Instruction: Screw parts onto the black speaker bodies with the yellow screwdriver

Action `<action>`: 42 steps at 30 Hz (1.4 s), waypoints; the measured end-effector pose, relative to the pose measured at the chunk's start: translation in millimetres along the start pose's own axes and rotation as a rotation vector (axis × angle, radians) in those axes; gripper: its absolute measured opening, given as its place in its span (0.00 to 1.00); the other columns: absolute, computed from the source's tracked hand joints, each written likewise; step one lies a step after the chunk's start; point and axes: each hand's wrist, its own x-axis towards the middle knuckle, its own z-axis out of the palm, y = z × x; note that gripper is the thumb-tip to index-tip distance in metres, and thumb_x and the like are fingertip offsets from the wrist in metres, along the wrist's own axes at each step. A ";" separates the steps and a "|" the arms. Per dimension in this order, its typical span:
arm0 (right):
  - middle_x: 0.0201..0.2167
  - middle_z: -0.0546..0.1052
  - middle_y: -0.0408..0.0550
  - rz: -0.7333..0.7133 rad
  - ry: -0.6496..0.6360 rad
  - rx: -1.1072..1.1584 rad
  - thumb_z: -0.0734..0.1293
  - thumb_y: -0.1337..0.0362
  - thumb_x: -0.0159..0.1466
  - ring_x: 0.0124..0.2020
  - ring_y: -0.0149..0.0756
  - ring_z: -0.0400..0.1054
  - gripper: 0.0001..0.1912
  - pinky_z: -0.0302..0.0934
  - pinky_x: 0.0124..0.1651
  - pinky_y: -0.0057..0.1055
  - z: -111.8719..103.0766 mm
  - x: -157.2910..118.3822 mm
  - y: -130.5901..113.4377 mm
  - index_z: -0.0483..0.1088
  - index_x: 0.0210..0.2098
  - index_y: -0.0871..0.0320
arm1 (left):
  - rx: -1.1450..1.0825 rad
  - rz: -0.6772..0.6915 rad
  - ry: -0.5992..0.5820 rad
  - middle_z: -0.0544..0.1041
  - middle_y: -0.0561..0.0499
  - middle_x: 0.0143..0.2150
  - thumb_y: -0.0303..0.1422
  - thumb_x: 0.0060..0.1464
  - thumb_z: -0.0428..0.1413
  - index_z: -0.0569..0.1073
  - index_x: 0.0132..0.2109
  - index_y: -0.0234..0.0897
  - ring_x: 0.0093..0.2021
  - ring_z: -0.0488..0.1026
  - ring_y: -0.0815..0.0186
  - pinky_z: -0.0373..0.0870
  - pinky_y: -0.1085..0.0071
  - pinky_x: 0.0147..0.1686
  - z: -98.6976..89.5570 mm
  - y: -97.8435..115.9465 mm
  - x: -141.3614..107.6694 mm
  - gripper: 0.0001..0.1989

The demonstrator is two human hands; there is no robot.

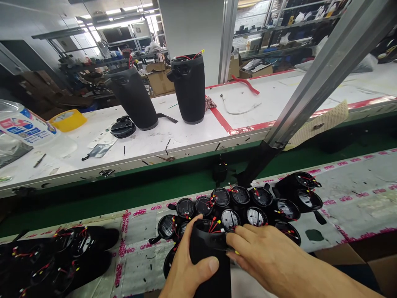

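Note:
A black cylindrical speaker body [211, 271] stands upright before me, its top open. Red wires [214, 225] with small red and white plugs stick out of that opening. My left hand [189, 265] is wrapped around the speaker's left side, thumb across the front. At the upper right rim, my right hand [257, 248] has its fingers closed. A small yellow connector [237, 251] pokes out between those fingers; the rest of it is hidden. Just behind, several similar speaker bodies [256, 215] stand close together with their wired ends up.
More speaker bodies [89, 260] lie at the lower left. On the white bench [192, 136] stand two speakers [189, 91], near a black strapped part [123, 126], yellow tape [68, 120] and a plastic bottle [34, 128]. A metal post [310, 82] slants across the right.

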 end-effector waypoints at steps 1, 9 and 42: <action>0.33 0.76 0.38 0.000 -0.008 -0.002 0.69 0.66 0.73 0.29 0.39 0.74 0.11 0.53 0.27 0.39 0.1 -0.2 0.3 0.61 0.44 0.50 | 0.001 0.000 -0.005 0.78 0.42 0.69 0.48 0.47 0.74 0.66 0.71 0.44 0.73 0.69 0.41 0.56 0.47 0.75 0.0 0.0 0.2 0.48; 0.34 0.76 0.38 0.009 -0.027 0.015 0.69 0.67 0.73 0.30 0.39 0.74 0.10 0.52 0.27 0.39 0.9 0.2 0.3 0.61 0.45 0.50 | 0.045 0.006 0.012 0.79 0.42 0.68 0.50 0.47 0.74 0.67 0.71 0.44 0.72 0.70 0.40 0.57 0.46 0.75 -1.5 -1.0 1.5 0.49; 0.29 0.72 0.40 -0.034 -0.047 -0.133 0.71 0.71 0.65 0.25 0.39 0.67 0.14 0.40 0.24 0.42 2.4 -0.4 -4.1 0.62 0.39 0.51 | 0.300 0.030 0.167 0.79 0.40 0.68 0.57 0.43 0.72 0.67 0.71 0.43 0.72 0.69 0.37 0.57 0.43 0.74 -0.2 -12.8 -1.0 0.52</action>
